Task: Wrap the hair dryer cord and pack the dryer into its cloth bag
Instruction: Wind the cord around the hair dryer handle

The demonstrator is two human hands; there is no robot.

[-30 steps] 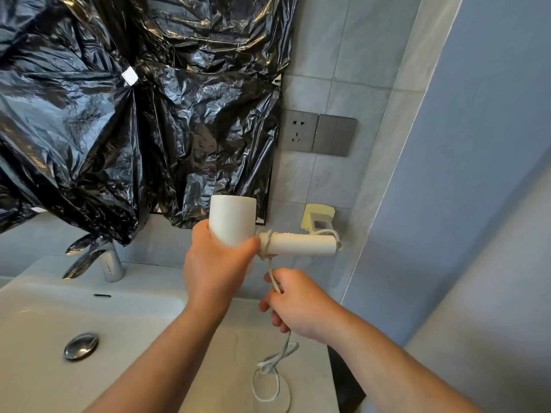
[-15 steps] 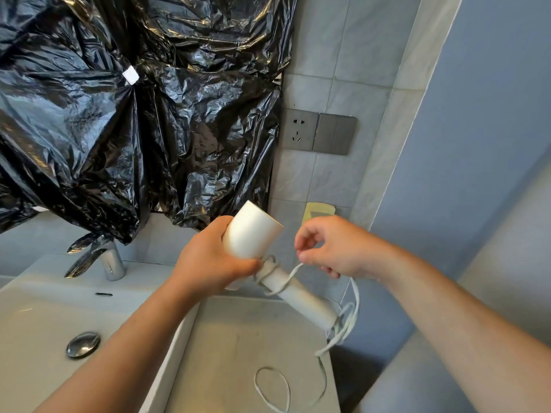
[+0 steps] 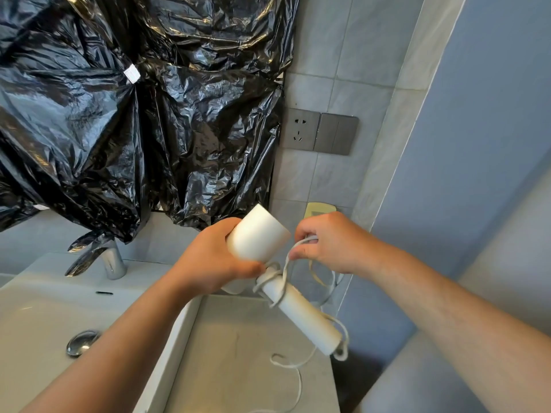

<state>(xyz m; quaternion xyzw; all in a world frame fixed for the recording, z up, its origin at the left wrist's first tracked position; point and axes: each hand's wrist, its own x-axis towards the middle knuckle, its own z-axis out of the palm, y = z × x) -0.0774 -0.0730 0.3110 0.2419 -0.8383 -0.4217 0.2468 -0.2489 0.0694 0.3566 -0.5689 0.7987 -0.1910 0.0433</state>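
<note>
Here the left hand (image 3: pixel 208 263) clamps round the short barrel of the white, smooth plastic hair dryer (image 3: pixel 258 234). Its fingers curl behind the barrel and its thumb presses close to the joint where barrel meets handle. The right hand (image 3: pixel 334 242) is just beside the barrel on its right, thumb and forefinger closed together in a pinch on the thin white rubbery cord (image 3: pixel 285 265); its other fingers are curled in.

The dryer is in the air between the two hands, above the grey stone countertop (image 3: pixel 238 353). The barrel's flat end tilts up and away from the left grip. The round, tube-shaped handle runs its long axis slantwise down and to the right from that grip, its free end the farthest point from the left hand.

From the pinch the cord drops to the top of the handle, where some turns circle it right next to the left thumb. More cord hangs in a loop under the right hand, reaches the handle's end, then falls slack in a curl on the countertop below.

Beyond the left hand hangs crinkled, glossy black plastic sheeting (image 3: pixel 149 114), with a chrome tap (image 3: pixel 113 263) and a white ceramic basin (image 3: pixel 44 317) under it. Above the right hand a grey wall socket (image 3: pixel 301 129) sits on matt grey tiles.
</note>
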